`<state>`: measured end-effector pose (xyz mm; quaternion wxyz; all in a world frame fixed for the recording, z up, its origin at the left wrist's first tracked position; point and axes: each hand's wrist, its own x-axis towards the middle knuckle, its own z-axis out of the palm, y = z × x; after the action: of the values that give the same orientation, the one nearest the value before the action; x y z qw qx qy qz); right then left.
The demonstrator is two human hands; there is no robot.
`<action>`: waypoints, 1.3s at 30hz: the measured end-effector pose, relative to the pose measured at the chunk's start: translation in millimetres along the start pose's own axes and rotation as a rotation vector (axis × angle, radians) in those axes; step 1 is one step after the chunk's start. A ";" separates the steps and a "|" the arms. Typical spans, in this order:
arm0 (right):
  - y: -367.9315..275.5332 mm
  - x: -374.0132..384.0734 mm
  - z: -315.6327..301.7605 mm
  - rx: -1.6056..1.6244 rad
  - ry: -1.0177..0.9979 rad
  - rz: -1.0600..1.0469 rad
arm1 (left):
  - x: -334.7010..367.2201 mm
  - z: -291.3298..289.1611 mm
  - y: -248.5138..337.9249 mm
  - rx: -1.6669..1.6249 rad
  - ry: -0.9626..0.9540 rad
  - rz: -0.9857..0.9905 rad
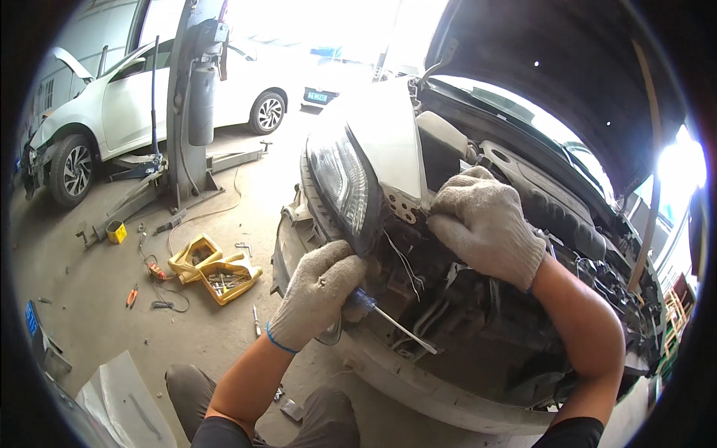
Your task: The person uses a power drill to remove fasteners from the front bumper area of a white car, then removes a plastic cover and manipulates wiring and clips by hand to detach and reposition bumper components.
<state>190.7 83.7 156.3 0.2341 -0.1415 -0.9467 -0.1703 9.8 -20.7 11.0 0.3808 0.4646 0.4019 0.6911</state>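
My left hand (317,287), in a knitted work glove, is closed round a screwdriver (407,334) with a blue see-through handle. Its bare shaft slants down to the right, over the opened car front. The fingers lie at the lower end of the headlight (340,175). My right hand (482,216), gloved too, is curled at the front corner of the white fender (388,142), beside a bracket with holes (401,208). Its fingertips are turned away, so what they grip is hidden. Thin white wires (403,261) hang between my hands.
The raised hood (553,67) hangs above the engine cover (534,187), near a wooden prop (648,164). Below is the bumper beam (418,388). A yellow tool case (224,280) and pliers (132,296) lie on the floor. Behind stand a lift post (187,112) and a white car (123,101).
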 end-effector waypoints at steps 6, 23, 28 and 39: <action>1.4 -0.2 4.1 0.074 0.073 0.068 | 1.8 -3.2 -5.7 0.056 -0.012 0.023; -4.1 -4.7 3.6 -0.151 -0.011 -0.089 | -3.3 0.7 8.6 0.125 -0.039 -0.023; -23.8 -7.1 0.4 -0.371 0.076 -0.075 | -5.8 5.1 3.9 0.148 -0.008 0.062; -7.6 9.9 7.3 -0.452 0.072 0.043 | -15.8 24.0 -4.6 -0.313 -0.262 -0.151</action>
<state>176.7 81.6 153.1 0.2335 -0.2044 -0.8723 -0.3778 37.7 -28.3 7.4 0.5480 0.4543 0.2702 0.6483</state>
